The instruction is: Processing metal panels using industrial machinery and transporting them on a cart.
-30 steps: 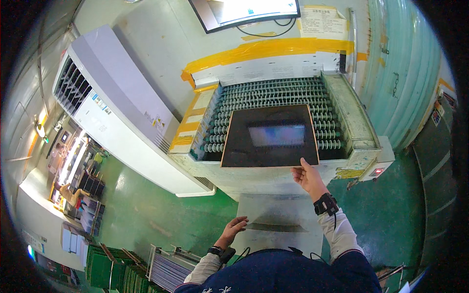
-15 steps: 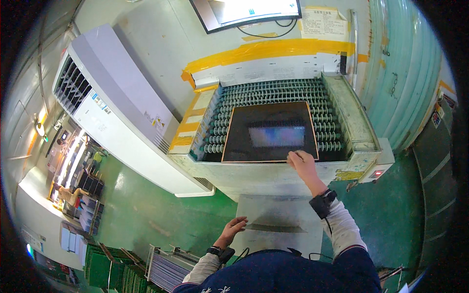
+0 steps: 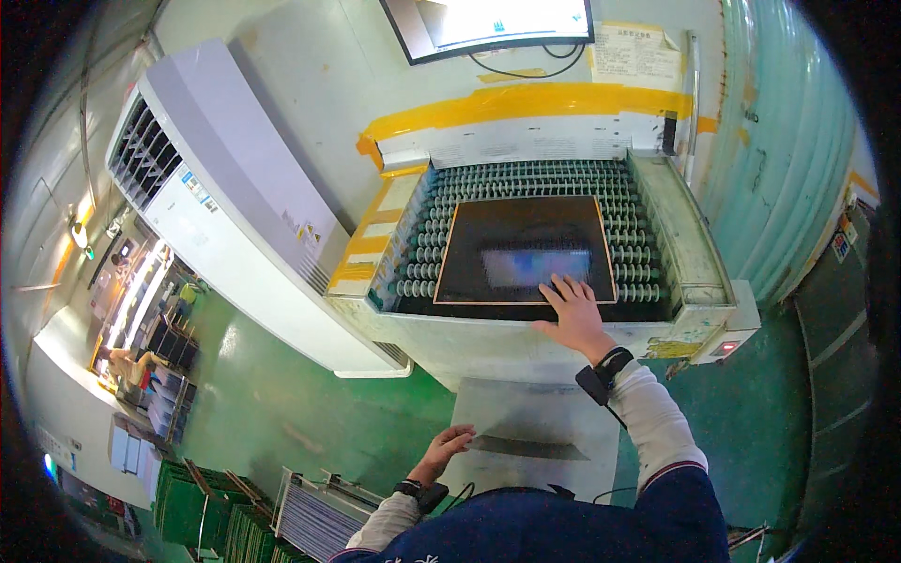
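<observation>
A tall white cabinet [image 3: 235,235] with a vent grille slants through the left of the view, beside a machine's roller bed [image 3: 424,268]. Well short of the bed's front edge, a worker's left grip [image 3: 446,452] hangs released, fingers loosely bent, nothing visible in it. At centre, a dark rectangular panel [image 3: 521,228] with a pale orange border lies on the rollers close to the front edge, about midway between the bed's left and right edges. Its long axis appears to run left to right, roughly along that front edge. The right grip [image 3: 577,319], clearly the nearer of the two, reaches over the front edge, right of the panel's middle, with fingers spread and clasping nothing. Most of the panel lies ahead of this grip and to its left; the near right corner sits just to its right. Whether the fingertips touch the surface or hover cannot be told. Past the bed's front right corner is a box with a red light [image 3: 727,348].
</observation>
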{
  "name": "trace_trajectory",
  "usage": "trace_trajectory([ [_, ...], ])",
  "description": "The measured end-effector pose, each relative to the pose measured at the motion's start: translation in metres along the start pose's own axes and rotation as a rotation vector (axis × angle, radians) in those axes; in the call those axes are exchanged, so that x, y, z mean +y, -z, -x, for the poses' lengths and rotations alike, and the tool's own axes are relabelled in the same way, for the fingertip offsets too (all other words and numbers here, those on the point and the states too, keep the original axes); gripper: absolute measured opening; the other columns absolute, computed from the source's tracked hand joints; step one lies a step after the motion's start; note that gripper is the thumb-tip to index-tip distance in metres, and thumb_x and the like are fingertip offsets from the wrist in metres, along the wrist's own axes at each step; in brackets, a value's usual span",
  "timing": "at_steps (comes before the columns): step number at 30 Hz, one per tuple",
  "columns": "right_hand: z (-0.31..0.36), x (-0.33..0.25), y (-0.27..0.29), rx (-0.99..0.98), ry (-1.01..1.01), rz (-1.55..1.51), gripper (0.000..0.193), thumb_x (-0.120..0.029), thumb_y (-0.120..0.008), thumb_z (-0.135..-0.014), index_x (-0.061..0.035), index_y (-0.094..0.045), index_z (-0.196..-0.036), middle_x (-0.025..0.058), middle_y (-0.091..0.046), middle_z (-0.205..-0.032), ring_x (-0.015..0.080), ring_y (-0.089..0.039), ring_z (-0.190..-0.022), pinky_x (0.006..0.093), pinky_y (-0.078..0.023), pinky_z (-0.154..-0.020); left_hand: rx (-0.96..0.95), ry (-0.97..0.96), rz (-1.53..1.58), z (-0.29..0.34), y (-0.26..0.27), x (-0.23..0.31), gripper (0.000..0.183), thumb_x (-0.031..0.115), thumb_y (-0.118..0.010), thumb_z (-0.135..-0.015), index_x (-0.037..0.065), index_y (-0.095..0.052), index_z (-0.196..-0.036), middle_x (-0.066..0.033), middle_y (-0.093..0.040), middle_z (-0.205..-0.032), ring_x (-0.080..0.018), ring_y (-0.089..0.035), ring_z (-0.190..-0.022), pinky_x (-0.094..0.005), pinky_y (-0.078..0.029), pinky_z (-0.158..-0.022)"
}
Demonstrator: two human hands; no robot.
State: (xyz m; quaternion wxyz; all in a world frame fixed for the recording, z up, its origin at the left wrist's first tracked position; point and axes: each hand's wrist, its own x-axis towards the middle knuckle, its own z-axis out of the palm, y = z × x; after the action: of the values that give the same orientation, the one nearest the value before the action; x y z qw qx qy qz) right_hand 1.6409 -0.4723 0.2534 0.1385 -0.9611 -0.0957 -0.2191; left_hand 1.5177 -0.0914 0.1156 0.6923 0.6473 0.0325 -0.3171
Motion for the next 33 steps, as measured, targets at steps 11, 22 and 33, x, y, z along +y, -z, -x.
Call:
trace_trajectory([
  [11,-0.004,0.005,-0.005,0.023,-0.011,0.005,0.069,-0.058,-0.058,-0.085,-0.0116,-0.052,-0.135,0.0175,-0.042,-0.145,0.0366,-0.035,-0.135,0.0544,-0.026,-0.110,-0.026,-0.001,-0.015,-0.007,0.004,0.000,0.042,0.024,-0.060,-0.094,0.007,-0.054,-0.132,-0.0062,-0.060,-0.125,-0.0187,-0.054,-0.112,-0.0346,-0.045,-0.094],
  [22,-0.003,0.004,-0.002,0.049,-0.008,-0.007,0.065,-0.055,-0.059,-0.086,-0.0110,-0.053,-0.133,0.0186,-0.044,-0.142,0.0376,-0.037,-0.133,0.0540,-0.026,-0.109,-0.006,-0.007,0.006,-0.010,0.000,0.003,0.045,0.029,-0.065,-0.091,0.006,-0.056,-0.129,-0.0076,-0.062,-0.122,-0.0181,-0.057,-0.111,-0.0326,-0.046,-0.092],
  [33,-0.003,0.004,0.001,0.045,-0.001,-0.018,0.064,-0.054,-0.058,-0.087,-0.0108,-0.054,-0.133,0.0173,-0.045,-0.142,0.0370,-0.038,-0.133,0.0535,-0.027,-0.110,-0.003,-0.006,0.010,-0.012,0.001,0.001,0.046,0.030,-0.065,-0.091,0.006,-0.057,-0.129,-0.0070,-0.062,-0.122,-0.0182,-0.056,-0.112,-0.0334,-0.045,-0.093],
])
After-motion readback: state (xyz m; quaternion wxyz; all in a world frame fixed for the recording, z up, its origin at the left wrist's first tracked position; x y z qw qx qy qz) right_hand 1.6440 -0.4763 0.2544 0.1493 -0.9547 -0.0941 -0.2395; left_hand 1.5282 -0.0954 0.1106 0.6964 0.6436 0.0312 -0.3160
